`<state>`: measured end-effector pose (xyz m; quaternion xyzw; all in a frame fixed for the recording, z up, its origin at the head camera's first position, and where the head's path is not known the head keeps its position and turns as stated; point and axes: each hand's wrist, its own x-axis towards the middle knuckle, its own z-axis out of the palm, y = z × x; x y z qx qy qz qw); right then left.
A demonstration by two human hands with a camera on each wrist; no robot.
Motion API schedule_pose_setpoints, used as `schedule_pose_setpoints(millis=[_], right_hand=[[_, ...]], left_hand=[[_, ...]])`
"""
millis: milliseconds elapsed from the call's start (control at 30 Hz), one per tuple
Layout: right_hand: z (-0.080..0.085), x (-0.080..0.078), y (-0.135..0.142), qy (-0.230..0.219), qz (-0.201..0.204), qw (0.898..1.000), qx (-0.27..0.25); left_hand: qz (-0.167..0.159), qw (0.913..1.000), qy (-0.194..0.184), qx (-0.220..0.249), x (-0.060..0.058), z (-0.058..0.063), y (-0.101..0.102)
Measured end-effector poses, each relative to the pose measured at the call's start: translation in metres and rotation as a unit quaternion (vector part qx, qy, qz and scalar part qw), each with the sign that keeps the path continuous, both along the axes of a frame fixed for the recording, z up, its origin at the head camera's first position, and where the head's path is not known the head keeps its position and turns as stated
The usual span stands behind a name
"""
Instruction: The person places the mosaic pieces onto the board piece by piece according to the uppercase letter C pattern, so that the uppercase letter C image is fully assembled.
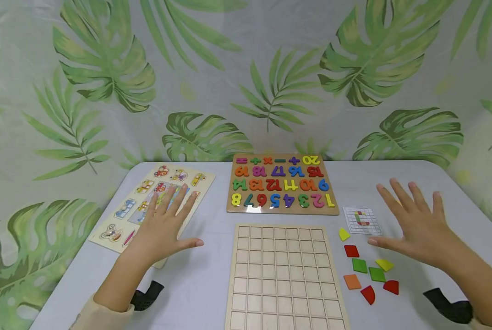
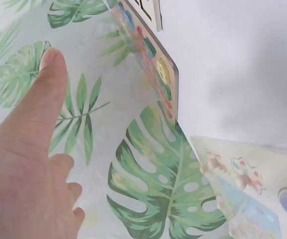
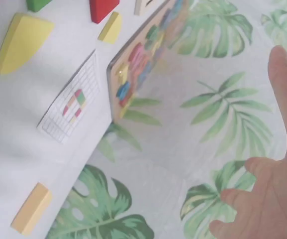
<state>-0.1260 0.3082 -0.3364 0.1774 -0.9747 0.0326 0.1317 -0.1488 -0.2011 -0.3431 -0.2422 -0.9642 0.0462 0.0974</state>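
Note:
My left hand (image 1: 161,231), fingers spread and holding nothing, hovers over the picture puzzle board (image 1: 136,198) at the left. In the left wrist view its thumb stretches upward. On the other side, my right hand (image 1: 425,229) is spread too, with nothing in it, beside the printed pattern card (image 1: 371,228). Below that card lie a yellow piece (image 1: 344,234), a red square (image 1: 351,251), green squares (image 1: 359,266), an orange square (image 1: 352,282) and red rounded pieces (image 1: 368,294). A light orange block (image 3: 31,209) shows in the right wrist view; my right hand hides it in the head view.
A wooden grid board (image 1: 285,270) lies at the front middle of the white table (image 1: 202,293). Behind it is a number puzzle board (image 1: 282,211) with colourful digits and signs. A leaf-print cloth (image 1: 213,91) hangs along the table's back edge.

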Motion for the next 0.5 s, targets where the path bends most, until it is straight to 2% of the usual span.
schedule_pose_setpoints(millis=[133, 267, 400, 500], right_hand=[[-0.005, -0.003, -0.007, -0.013, 0.024, 0.999, -0.042], [-0.012, -0.007, -0.015, -0.048, 0.043, 0.994, -0.087], [-0.023, -0.013, -0.020, -0.096, 0.053, 0.986, -0.129], [-0.034, -0.016, -0.022, -0.138, 0.058, 0.975, -0.164]], left_hand=[[-0.026, 0.9994, 0.003, 0.021, -0.001, -0.005, 0.005], [-0.062, 0.9967, 0.012, 0.049, -0.001, -0.015, 0.015], [-0.100, 0.9918, 0.006, 0.080, 0.001, -0.027, 0.027], [-0.118, 0.9881, -0.012, 0.098, 0.002, -0.037, 0.037]])
